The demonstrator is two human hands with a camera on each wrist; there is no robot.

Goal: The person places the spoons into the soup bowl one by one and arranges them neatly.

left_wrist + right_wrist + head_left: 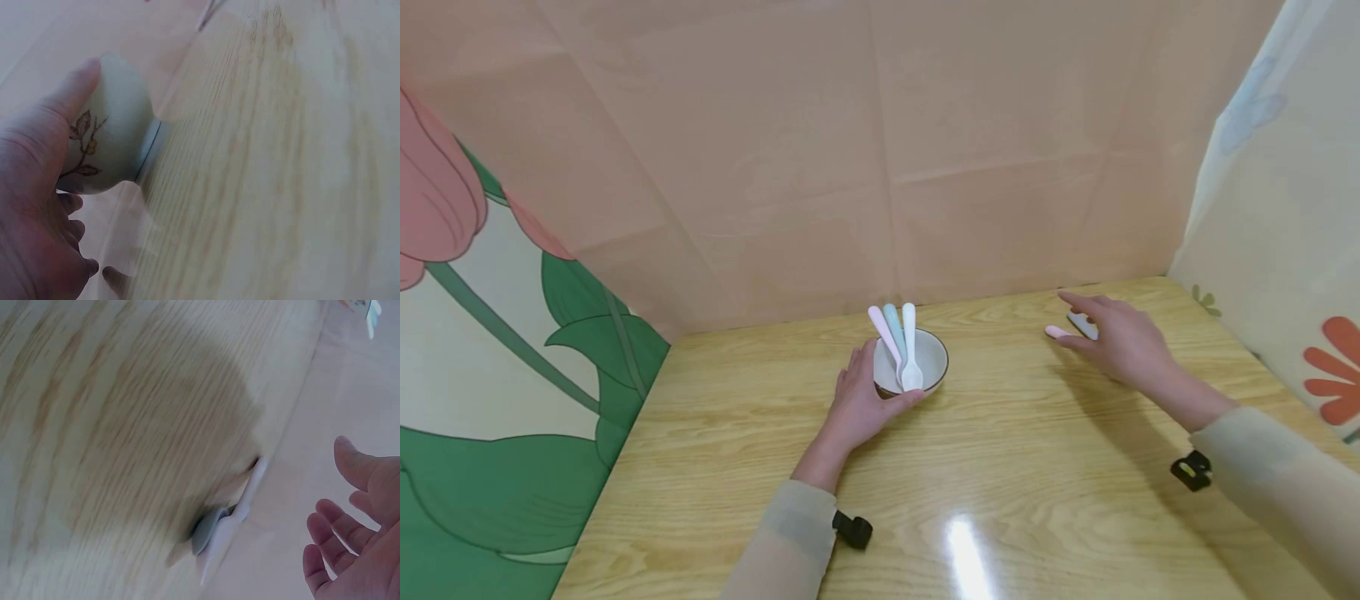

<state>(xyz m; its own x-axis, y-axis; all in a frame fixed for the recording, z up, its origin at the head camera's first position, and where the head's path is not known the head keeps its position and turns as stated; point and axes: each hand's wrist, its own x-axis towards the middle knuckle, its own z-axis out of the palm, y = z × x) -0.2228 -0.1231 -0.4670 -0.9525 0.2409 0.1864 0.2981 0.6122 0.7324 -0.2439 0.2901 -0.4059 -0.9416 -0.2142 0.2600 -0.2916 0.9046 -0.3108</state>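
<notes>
A white bowl (931, 360) with a brown rim stands on the table, and a pink spoon (886, 332), a blue-green spoon (892, 320) and a white spoon (911, 350) lean in it. My left hand (863, 404) grips the bowl at its near left side, thumb along the front. A brown branch pattern shows on the bowl's outer wall (122, 125) in the left wrist view. To the right, my right hand (1123, 337) hovers with fingers spread above a pink spoon (1056, 332) and a grey spoon (1083, 325). These two lie together, crossing, in the right wrist view; the hand appears apart from them.
The wooden table (1000, 467) ends at a pinkish cloth backdrop (775, 167) just behind the bowl. Patterned cloths hang at the left (512, 375) and right (1285, 250) sides.
</notes>
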